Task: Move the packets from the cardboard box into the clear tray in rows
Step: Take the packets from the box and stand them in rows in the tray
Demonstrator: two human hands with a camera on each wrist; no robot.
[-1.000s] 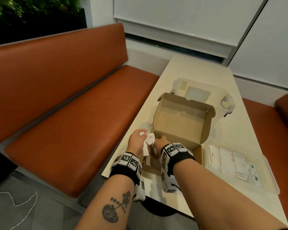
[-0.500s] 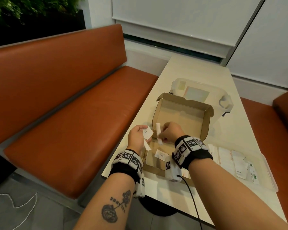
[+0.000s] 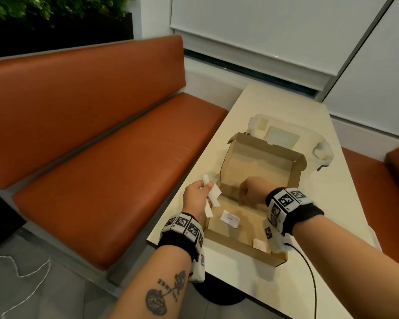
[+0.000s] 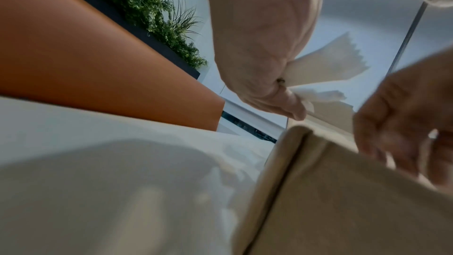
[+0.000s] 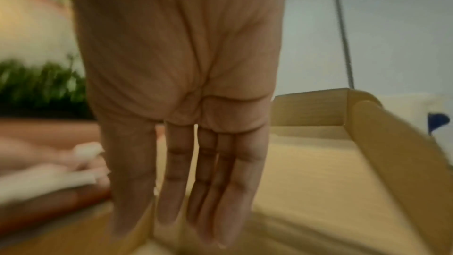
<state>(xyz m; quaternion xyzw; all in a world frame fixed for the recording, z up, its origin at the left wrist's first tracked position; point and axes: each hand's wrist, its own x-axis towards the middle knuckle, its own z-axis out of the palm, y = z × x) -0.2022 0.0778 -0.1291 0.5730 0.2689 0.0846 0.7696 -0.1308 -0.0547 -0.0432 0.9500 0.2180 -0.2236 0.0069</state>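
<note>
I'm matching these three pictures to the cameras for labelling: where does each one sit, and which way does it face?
Head: worn on the head, looks forward and down at the cardboard box on the table; both forearms show.
Left wrist: looks along the left hand gripping white packets; the right hand shows too.
Right wrist: looks along the right hand's straight fingers into the box.
Shared: all three show the box and packets.

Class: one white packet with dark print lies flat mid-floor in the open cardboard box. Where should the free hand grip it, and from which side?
Probably from above: the printed packet lies flat, clear of the cardboard box walls. The right hand could pinch a long edge and lift.
</note>
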